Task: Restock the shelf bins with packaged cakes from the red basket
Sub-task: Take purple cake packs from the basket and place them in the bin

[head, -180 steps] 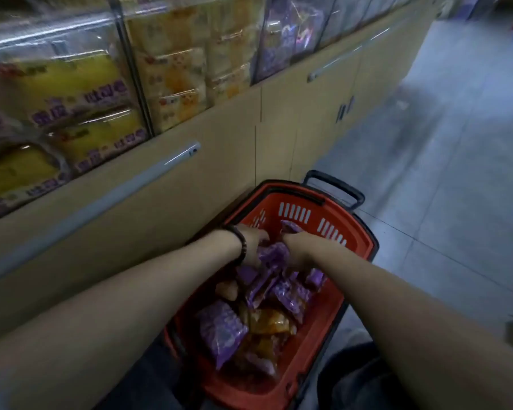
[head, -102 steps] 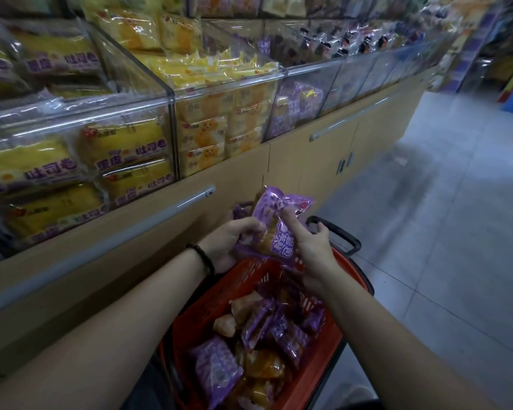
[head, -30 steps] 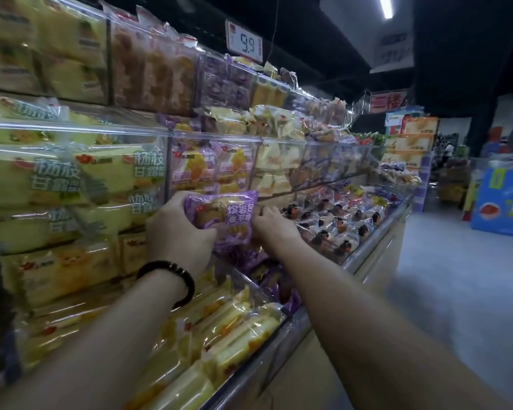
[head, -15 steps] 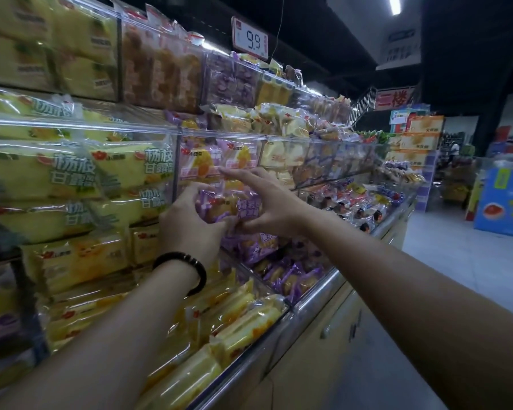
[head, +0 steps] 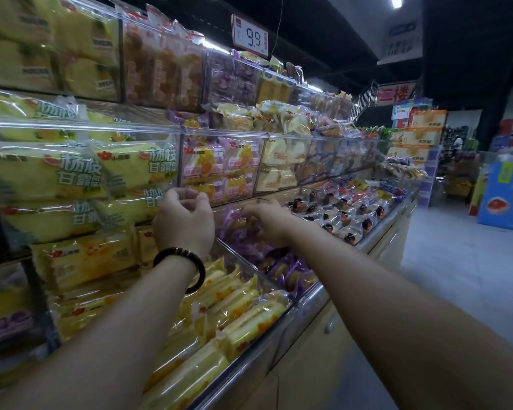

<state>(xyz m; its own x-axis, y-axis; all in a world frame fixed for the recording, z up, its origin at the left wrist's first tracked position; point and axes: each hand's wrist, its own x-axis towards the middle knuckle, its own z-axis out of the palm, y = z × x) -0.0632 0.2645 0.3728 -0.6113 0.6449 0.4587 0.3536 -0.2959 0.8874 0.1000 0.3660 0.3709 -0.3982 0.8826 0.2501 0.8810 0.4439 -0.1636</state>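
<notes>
- Two hands are up at the bins: the left hand [head: 184,223], with a black bracelet [head: 179,255] on its wrist, hovers with fingers loosely curled, holding nothing
- Right hand [head: 268,221] lies on the purple cakes [head: 240,236] in the lower bin [head: 307,295]; I cannot tell whether it grips one
- Yellow cakes [head: 243,312] fill the next bin on the left
- Sign [head: 250,35] above reads 9.9

hands 2: left hand [head: 184,224], right hand [head: 268,221] | bracelet [head: 175,250] 1 | price sign [head: 250,35] 1
</notes>
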